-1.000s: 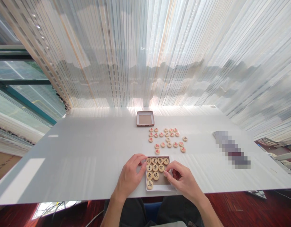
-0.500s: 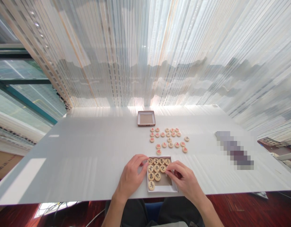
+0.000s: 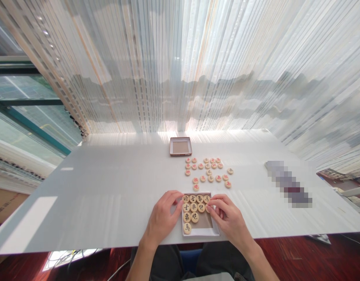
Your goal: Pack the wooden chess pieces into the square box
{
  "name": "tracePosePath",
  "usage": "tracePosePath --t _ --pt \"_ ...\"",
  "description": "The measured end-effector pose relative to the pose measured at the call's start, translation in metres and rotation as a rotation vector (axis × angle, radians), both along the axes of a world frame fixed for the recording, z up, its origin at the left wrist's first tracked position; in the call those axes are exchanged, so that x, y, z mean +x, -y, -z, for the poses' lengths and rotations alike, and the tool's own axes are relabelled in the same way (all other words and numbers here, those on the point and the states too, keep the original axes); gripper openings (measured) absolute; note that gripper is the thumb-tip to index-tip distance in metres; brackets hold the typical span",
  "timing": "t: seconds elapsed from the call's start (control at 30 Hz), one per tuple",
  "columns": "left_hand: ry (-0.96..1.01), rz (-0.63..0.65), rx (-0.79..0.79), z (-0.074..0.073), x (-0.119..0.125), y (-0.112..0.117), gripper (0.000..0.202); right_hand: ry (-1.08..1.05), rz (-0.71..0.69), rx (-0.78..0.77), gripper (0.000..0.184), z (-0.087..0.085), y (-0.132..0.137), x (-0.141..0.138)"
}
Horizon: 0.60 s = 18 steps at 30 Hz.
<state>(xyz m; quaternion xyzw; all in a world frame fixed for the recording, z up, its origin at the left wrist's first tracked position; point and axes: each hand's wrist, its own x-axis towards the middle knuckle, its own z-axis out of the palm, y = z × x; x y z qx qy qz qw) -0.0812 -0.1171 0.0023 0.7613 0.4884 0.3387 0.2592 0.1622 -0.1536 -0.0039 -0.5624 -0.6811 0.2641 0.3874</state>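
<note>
A shallow open box (image 3: pixel 201 232) lies near the front edge of the table, partly filled with rows of round Chinese chess pieces (image 3: pixel 193 207) that bear black characters. My left hand (image 3: pixel 164 212) rests at its left side, with thumb and forefinger closed on the upper left wall. Over the right side of the box, my right hand (image 3: pixel 230 214) pinches one chess piece (image 3: pixel 208 208) at the right end of the second row. My fingers cover most of that piece. Bare bottom shows in the box's lower right.
Several loose chess pieces (image 3: pixel 210 178), mostly with red characters, lie beyond the box. Farther back is the box lid (image 3: pixel 180 146), its inside facing up. A blurred long object (image 3: pixel 288 185) lies at the right. String curtains (image 3: pixel 168 78) hang behind the white table (image 3: pixel 109 187).
My right hand has moved slightly right and up, from beside the third piece of the second row to that row's right end. My left hand keeps its place at the box.
</note>
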Motion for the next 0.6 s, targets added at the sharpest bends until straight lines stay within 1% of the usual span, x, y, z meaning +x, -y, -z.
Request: tracePosePath --t 0.13,0.2,0.3,0.43,0.6 --pt "-0.006 0.002 0.001 -0.001 0.0 0.001 0.02 0.061 -0.062 -0.013 0.014 -0.01 0.006 0.004" --pt "-0.01 0.008 0.001 -0.001 0.0 0.001 0.019 0.112 -0.071 -0.011 0.012 -0.014 0.009 0.006" --pt "-0.013 0.016 -0.003 0.0 -0.001 0.0 0.019 0.193 -0.062 -0.019 0.012 -0.018 0.012 0.007" --pt "-0.004 0.019 -0.005 0.0 -0.001 0.0 0.019 0.245 -0.038 -0.049 0.013 -0.022 0.013 0.004" --pt "0.004 0.012 0.002 0.001 -0.001 0.001 0.018 0.279 0.003 -0.054 0.01 -0.021 0.009 -0.001"
